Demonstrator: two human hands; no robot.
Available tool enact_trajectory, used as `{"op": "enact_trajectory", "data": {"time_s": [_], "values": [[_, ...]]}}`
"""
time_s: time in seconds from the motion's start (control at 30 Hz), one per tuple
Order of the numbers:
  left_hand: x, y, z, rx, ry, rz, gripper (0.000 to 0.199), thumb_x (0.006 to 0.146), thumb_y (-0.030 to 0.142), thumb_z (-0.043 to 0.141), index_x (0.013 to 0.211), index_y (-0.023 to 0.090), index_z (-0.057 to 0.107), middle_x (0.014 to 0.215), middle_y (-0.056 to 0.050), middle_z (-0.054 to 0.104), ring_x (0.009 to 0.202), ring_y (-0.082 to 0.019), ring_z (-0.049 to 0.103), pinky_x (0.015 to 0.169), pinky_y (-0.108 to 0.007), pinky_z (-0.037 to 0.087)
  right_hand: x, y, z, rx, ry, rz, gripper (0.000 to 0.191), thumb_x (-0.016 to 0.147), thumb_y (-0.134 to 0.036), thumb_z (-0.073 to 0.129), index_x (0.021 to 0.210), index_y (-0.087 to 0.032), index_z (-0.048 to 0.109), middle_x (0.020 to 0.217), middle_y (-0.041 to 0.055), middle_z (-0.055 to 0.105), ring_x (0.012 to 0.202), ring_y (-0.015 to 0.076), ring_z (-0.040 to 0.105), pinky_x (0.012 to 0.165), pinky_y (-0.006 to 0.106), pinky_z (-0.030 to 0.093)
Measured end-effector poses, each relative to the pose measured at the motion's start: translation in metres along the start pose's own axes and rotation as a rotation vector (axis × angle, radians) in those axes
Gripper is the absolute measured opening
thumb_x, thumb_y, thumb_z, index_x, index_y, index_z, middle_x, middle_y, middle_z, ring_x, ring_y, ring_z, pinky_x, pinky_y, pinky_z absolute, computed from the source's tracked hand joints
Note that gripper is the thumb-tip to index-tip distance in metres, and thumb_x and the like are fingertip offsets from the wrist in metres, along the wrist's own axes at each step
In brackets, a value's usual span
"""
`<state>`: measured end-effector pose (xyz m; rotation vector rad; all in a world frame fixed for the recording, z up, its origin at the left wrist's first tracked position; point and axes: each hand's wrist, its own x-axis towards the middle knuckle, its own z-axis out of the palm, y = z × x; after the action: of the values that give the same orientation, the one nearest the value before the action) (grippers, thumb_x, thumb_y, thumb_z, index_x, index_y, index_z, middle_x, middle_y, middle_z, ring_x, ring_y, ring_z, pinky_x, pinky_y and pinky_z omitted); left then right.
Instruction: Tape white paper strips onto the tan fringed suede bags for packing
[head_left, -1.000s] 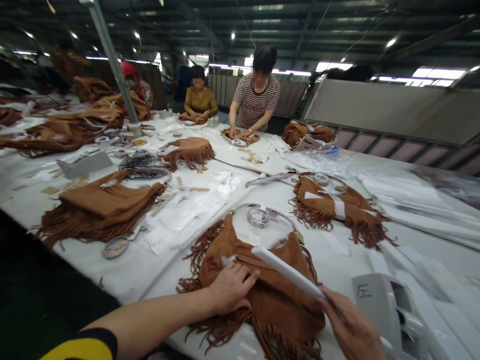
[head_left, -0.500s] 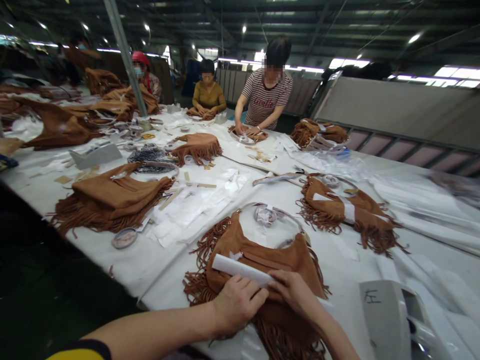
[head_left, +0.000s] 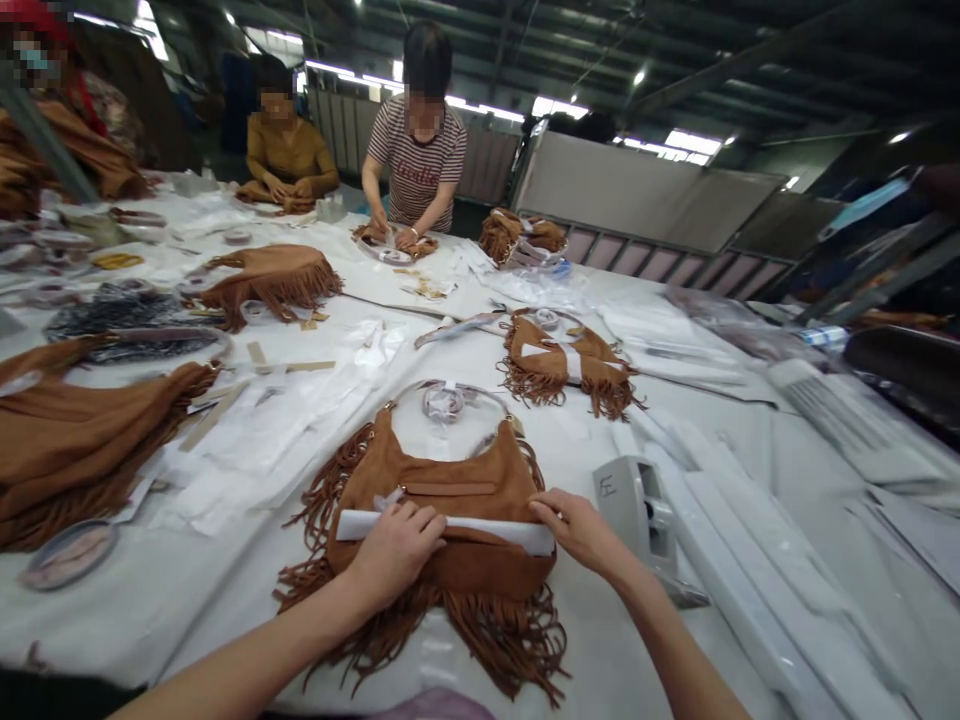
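Note:
A brown suede handbag with long fringe lies flat before me, its looped handle away from me. Across its body runs a white paper strip. My left hand is closed over the strip's left-middle part, fingers bent and pressing it on the suede. At the bag's right edge, just above the strip's right end, my right hand pinches the bag with thumb and fingers. A wrapped coil of strap rests inside the handle loop. My left palm hides part of the strip.
A grey-white tape dispenser stands right of the bag. Beyond lies another fringed bag with a white band. More brown bags and a small round dish are at left. Co-workers handle bags across the table.
My view has swung right. My hands have spread apart along the strip, the right one moving out to the bag's edge. The strip now lies flatter and straighter across the bag.

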<state>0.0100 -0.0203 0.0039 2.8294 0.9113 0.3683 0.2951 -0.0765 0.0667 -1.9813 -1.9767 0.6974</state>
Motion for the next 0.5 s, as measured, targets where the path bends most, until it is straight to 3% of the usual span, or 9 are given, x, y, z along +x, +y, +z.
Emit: {"op": "enact_trajectory", "data": {"time_s": [0.17, 0.27, 0.37, 0.43, 0.5], "values": [[0.001, 0.0, -0.002, -0.001, -0.008, -0.008, 0.014, 0.092, 0.028, 0.049, 0.103, 0.021, 0.055, 0.102, -0.004, 0.058, 0.093, -0.021, 0.052, 0.091, -0.041, 0.039, -0.019, 0.013, 0.022, -0.024, 0.032, 0.018, 0.028, 0.089, -0.035, 0.044, 0.098, -0.023, 0.068, 0.088, 0.0055, 0.054, 0.086, 0.0197, 0.054, 0.08, 0.032, 0.043], [0.005, -0.002, 0.0, 0.008, -0.021, -0.032, 0.014, 0.091, 0.031, 0.051, 0.1, 0.021, 0.055, 0.105, -0.005, 0.056, 0.094, -0.022, 0.053, 0.085, -0.039, 0.042, -0.015, 0.015, 0.028, -0.022, 0.025, 0.036, 0.029, 0.09, -0.033, 0.042, 0.093, -0.023, 0.07, 0.084, 0.0049, 0.051, 0.083, 0.0194, 0.054, 0.076, 0.032, 0.044], [0.014, -0.004, 0.006, 0.048, -0.038, -0.064, 0.015, 0.091, 0.034, 0.051, 0.094, 0.02, 0.057, 0.095, -0.005, 0.055, 0.088, -0.022, 0.055, 0.077, -0.036, 0.045, -0.011, 0.016, 0.025, -0.121, -0.019, 0.032, 0.031, 0.089, -0.031, 0.041, 0.086, -0.025, 0.071, 0.081, 0.0056, 0.053, 0.081, 0.0199, 0.056, 0.074, 0.033, 0.045], [0.017, -0.003, 0.009, 0.102, -0.035, -0.082, 0.019, 0.091, 0.036, 0.05, 0.09, 0.019, 0.058, 0.088, -0.005, 0.056, 0.083, -0.021, 0.057, 0.07, -0.035, 0.047, -0.01, 0.013, 0.026, -0.249, 0.034, -0.023, 0.032, 0.088, -0.034, 0.042, 0.077, -0.026, 0.071, 0.081, 0.0069, 0.057, 0.078, 0.0215, 0.057, 0.071, 0.035, 0.047], [0.018, -0.001, 0.008, 0.211, -0.034, -0.059, 0.025, 0.091, 0.041, 0.049, 0.086, 0.018, 0.059, 0.081, -0.005, 0.057, 0.076, -0.019, 0.059, 0.062, -0.032, 0.048, -0.003, 0.006, 0.034, -0.338, 0.217, -0.177, 0.035, 0.088, -0.041, 0.044, 0.069, -0.029, 0.07, 0.079, 0.0073, 0.061, 0.078, 0.0241, 0.059, 0.067, 0.037, 0.048]]}}
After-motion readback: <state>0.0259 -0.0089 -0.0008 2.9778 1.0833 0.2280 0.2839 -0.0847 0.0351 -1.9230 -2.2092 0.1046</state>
